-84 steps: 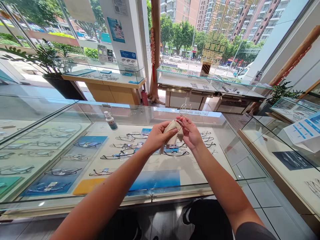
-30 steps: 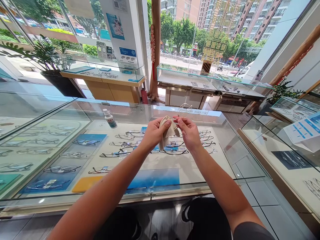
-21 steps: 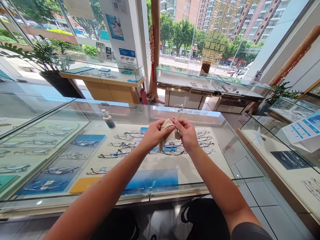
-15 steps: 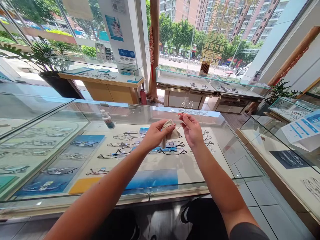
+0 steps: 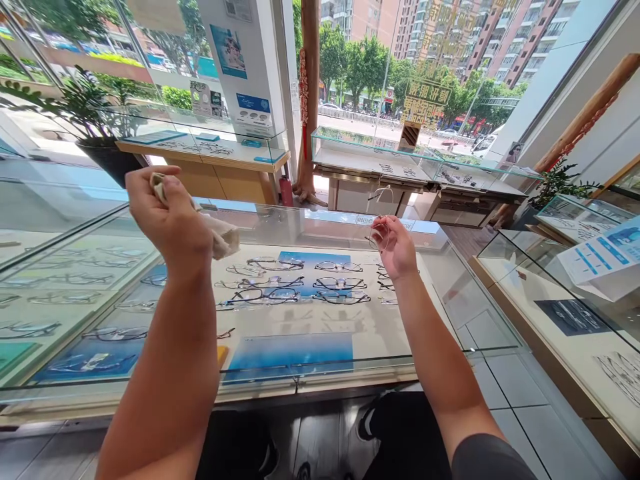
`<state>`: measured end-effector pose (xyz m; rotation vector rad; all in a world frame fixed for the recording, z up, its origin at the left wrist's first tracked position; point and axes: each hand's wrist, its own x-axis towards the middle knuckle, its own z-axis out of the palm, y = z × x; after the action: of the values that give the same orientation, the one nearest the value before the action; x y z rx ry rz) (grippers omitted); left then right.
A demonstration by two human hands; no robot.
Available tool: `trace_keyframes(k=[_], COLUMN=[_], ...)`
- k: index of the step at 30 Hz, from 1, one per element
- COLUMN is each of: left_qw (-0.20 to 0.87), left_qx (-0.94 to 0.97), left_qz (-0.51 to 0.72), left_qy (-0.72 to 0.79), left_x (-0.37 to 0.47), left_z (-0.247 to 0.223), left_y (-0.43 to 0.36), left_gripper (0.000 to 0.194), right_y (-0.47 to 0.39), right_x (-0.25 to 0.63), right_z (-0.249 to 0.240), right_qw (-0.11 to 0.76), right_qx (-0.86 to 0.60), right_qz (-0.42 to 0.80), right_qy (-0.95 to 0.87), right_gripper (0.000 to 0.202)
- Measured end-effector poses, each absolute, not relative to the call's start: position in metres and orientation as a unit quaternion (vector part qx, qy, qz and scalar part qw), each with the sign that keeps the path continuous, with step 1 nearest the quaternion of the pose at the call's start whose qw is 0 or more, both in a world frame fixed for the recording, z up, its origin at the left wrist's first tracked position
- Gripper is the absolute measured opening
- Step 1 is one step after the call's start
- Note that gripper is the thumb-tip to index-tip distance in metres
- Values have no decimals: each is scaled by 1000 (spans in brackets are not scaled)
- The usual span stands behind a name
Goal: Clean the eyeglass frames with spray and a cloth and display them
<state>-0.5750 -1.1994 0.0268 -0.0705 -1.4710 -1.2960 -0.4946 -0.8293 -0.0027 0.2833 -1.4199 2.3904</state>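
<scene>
My left hand (image 5: pixel 170 210) is raised at the left, its fingers closed round a beige cloth (image 5: pixel 223 238) that hangs out to the right. Thin-framed eyeglasses (image 5: pixel 384 195) are pinched in my right hand (image 5: pixel 394 245), above the far part of the glass showcase. One lens ring stands above the fingers and another part of the frame shows just left of them. The two hands are well apart. The spray bottle seen earlier is hidden behind my left hand and arm.
Beneath my hands stretches a glass showcase (image 5: pixel 320 370) with rows of eyeglasses (image 5: pixel 340 283) inside. Another display case (image 5: pixel 500 270) stands at the right, bearing a white and blue box (image 5: pixel 600 257). Wooden posts (image 5: pixel 307 100), potted plants and more cases line the windows.
My left hand has moved away from the eyeglasses, up and to the left, taking the cloth along. My right hand has shifted slightly right, still pinching the eyeglasses, which have turned a little.
</scene>
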Motion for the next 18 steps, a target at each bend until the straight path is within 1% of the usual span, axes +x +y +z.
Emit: trace_keyframes(k=[3, 4, 6, 8, 10, 13, 15, 18], left_qw=[606, 603, 565, 516, 491, 515, 546, 580], left_qx=[125, 167, 230, 252, 247, 174, 102, -4], left_qz=[-482, -468, -478, -501, -511, -487, -447, -382], left_qy=[-621, -624, -632, -647, -661, -684, -701, -720], left_x=[-578, -579, -582, -585, -586, -580, -571, -557], left_z=[25, 23, 15, 6, -1, -3, 0, 3], left_y=[-1221, -1225, -1231, -1233, -1231, -1219, -1203, -1170], left_gripper=[14, 18, 41, 63, 77, 94, 99, 98], right_y=[-828, -827, -826, -825, -823, -820, -818, -817], right_x=[-496, -496, -496, -496, -496, -496, -494, -490], right_z=[-3, -3, -3, -2, -2, -2, -1, 2], right_qw=[167, 167, 164, 161, 159, 178, 209, 238], right_qx=[98, 98, 101, 104, 107, 118, 134, 177], right_qz=[847, 848, 850, 848, 837, 788, 734, 669], right_qy=[-494, -493, -491, -495, -513, -577, -633, -681], right_gripper=[20, 20, 19, 19, 20, 18, 16, 15])
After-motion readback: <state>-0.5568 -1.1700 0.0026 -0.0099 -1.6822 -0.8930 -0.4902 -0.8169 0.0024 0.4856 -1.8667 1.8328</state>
